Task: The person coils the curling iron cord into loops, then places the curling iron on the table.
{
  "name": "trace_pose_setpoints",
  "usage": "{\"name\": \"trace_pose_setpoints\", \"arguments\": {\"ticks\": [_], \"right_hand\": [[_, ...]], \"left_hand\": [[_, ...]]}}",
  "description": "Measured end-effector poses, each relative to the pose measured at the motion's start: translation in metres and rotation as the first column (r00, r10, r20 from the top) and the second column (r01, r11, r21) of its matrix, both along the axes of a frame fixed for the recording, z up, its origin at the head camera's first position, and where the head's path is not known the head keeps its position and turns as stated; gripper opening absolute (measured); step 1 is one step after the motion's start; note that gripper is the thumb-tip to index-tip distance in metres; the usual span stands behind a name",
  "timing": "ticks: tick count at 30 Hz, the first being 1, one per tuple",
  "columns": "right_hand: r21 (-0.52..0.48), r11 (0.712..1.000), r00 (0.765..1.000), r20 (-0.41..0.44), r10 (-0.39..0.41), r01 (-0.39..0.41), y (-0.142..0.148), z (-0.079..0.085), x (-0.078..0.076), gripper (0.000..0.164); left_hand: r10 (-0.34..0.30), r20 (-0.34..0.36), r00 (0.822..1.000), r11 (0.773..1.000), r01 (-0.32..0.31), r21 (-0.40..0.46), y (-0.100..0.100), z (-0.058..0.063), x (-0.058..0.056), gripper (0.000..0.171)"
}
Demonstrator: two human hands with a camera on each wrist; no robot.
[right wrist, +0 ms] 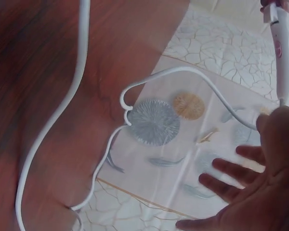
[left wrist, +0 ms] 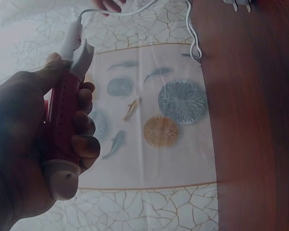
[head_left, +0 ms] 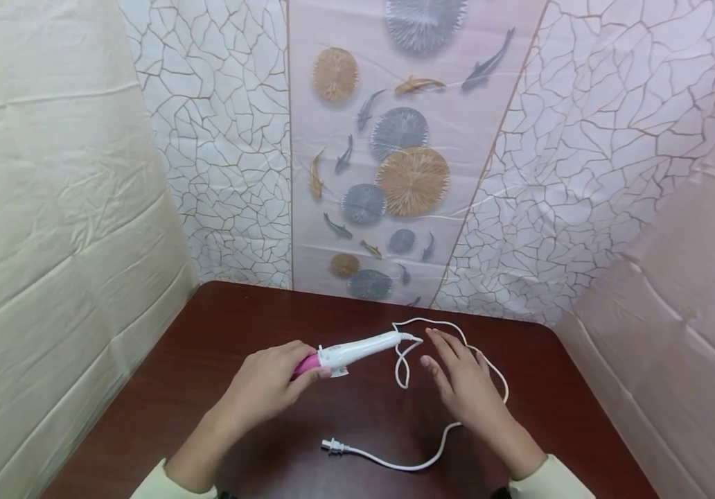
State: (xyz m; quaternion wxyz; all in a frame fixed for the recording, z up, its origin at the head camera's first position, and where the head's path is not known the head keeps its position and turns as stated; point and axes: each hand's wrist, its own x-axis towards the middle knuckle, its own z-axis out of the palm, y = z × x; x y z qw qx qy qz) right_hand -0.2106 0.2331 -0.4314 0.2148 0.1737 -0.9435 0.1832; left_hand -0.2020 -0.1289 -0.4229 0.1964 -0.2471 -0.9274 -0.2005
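My left hand (head_left: 270, 378) grips a curling iron (head_left: 360, 351) by its pink barrel, the white handle pointing right and slightly away. In the left wrist view my fingers wrap the vented barrel (left wrist: 65, 118), and its pale end cap (left wrist: 62, 180) sticks out below the palm. A white cord (head_left: 407, 469) leaves the handle and loops over the table. My right hand (head_left: 466, 381) hovers by that cord, fingers spread and holding nothing. The right wrist view has its straight fingers (right wrist: 221, 186) beside the cord, just below the handle end.
The two-prong plug (head_left: 334, 446) lies on the dark red-brown table (head_left: 245, 312) near the front. A patterned backdrop (head_left: 364, 125) stands behind the table's far edge. Pale cloth walls (head_left: 52, 242) close in the left and right sides.
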Motion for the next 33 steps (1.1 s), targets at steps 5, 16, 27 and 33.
{"name": "trace_pose_setpoints", "arguments": {"ticks": [5, 16, 27, 33], "right_hand": [[-0.154, 0.978, 0.985, -0.121, 0.124, -0.142, 0.002, -0.002, -0.014, 0.038], [-0.345, 0.904, 0.967, -0.107, 0.23, -0.253, 0.007, -0.002, -0.017, 0.043], [-0.636, 0.733, 0.928, 0.068, 0.366, -0.242, 0.007, 0.002, -0.016, 0.029], [-0.711, 0.682, 0.905, 0.157, 0.394, -0.174, 0.005, 0.003, -0.013, 0.029]], "left_hand": [[-0.067, -0.064, 0.996, 0.997, 0.065, -0.033, 0.005, 0.002, 0.001, 0.03], [-0.111, -0.038, 0.993, 0.992, 0.109, -0.062, 0.01, 0.001, 0.0, 0.038], [-0.175, -0.001, 0.985, 0.984, 0.175, -0.034, 0.013, 0.002, 0.0, 0.035], [-0.149, -0.08, 0.986, 0.986, 0.142, -0.087, 0.014, 0.004, -0.001, 0.036]]}}
